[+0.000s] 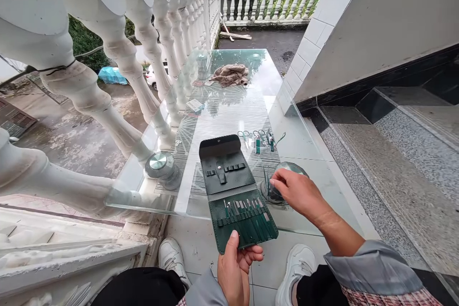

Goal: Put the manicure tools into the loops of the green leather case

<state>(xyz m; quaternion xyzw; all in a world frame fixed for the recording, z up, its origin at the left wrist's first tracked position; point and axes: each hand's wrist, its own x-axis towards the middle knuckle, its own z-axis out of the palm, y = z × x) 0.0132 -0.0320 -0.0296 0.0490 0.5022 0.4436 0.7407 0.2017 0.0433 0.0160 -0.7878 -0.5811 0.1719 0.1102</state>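
Note:
My left hand [234,265] holds the near edge of an unfolded dark green manicure case [229,184], thumb on top and fingers beneath. Slim metal nail tools [247,205] stand in a row in the case's lower loops. The upper panel's loops and small pouch [221,172] hold nothing. Just right of the case, my right hand [296,191] is closed in a pinch on slim dark tweezers [266,179], which point upward. Beyond it on the glass lie nail clippers [257,144] and small scissors [244,136].
The glass table [236,105] rests on round faceted legs [163,169]. A crumpled brown cloth [231,75] and a small white packet [194,105] lie farther back. White balusters [136,52] line the left; stone steps [380,153] rise at right.

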